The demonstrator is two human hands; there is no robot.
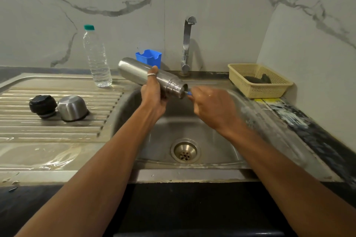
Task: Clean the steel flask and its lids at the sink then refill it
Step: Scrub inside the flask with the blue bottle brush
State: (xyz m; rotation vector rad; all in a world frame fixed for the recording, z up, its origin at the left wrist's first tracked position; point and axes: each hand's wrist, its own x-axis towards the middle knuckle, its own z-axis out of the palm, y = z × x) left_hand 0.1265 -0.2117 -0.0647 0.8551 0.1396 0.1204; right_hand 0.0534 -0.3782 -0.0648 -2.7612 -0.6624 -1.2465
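My left hand (154, 94) grips the steel flask (134, 71) around its middle and holds it almost flat above the sink (221, 152), its open mouth pointing right. My right hand (212, 105), blurred, holds a thin blue-handled tool (189, 93) whose far end goes into the flask's mouth; the tool's head is hidden inside. On the ribbed draining board (57, 130) at the left lie the black inner lid (43, 105) and the steel cup lid (72, 107), upside down, side by side.
A clear plastic water bottle (97, 57) with a green cap stands behind the draining board. The tap (187, 44) rises behind the sink, a blue holder (149, 57) to its left. A cream basket (260, 80) with a dark scrubber sits at the right.
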